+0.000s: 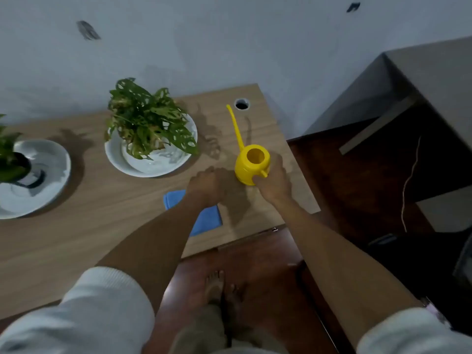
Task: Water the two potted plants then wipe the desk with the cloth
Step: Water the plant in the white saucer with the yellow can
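Note:
A yellow watering can (251, 162) with a long thin spout stands on the wooden desk (102, 226) near its right end. My right hand (274, 181) is wrapped around the can's handle. My left hand (207, 186) hovers just left of the can with its fingers curled, holding nothing, above a blue cloth (204, 215) that lies flat on the desk. A leafy potted plant (148, 123) sits in a white dish (150, 164) at the desk's middle. A second potted plant (10, 159) stands in another white dish (43, 175) at the left edge of view.
A round cable hole (242, 104) opens in the desk near the spout tip. The desk backs onto a pale wall. A grey cabinet (421, 80) stands to the right over dark red floor. My bare feet (222, 290) show below the desk's front edge.

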{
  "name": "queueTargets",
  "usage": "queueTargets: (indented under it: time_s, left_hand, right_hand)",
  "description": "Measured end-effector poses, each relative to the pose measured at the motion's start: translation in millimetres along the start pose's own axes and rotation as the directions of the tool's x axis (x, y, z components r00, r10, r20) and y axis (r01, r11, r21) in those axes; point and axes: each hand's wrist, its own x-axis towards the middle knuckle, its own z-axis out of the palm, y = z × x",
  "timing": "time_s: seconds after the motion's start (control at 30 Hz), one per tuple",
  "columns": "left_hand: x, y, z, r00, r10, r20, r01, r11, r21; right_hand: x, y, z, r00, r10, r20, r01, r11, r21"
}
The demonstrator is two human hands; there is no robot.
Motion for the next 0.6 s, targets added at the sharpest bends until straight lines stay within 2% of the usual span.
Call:
queueTargets:
  time_s: [0.1,0.13,0.3,0.47,0.6]
  left_hand:
    - [9.6,-1.1,19.9,1.0,-0.009,0.027,0.008,1.0,0.024]
    - [11.6,-3.8,28.3,1.0,-0.005,0.03,0.004,1.0,0.03]
    - [28.1,-10.3,49.0,0.998,0.021,0.051,-0.024,0.998,0.064]
    - [27.9,-14.3,61.8,0.999,0.027,-0.017,-0.027,0.999,0.03]
    - [31.8,-18.1,65.6,1.0,0.029,-0.012,-0.028,0.999,0.027]
  right_hand:
    - [13.8,13.6,10.9,0.998,0.02,0.065,-0.035,0.971,0.237]
    - [15.6,17.3,14.4,0.995,0.041,0.087,-0.065,0.954,0.293]
    - [33.3,26.0,26.3,0.998,-0.005,0.07,-0.031,0.865,0.501]
    - [32.5,23.9,37.5,0.999,-0.024,-0.046,0.045,0.838,0.544]
    - [28.2,22.6,41.1,0.994,-0.053,-0.1,0.1,0.82,0.564]
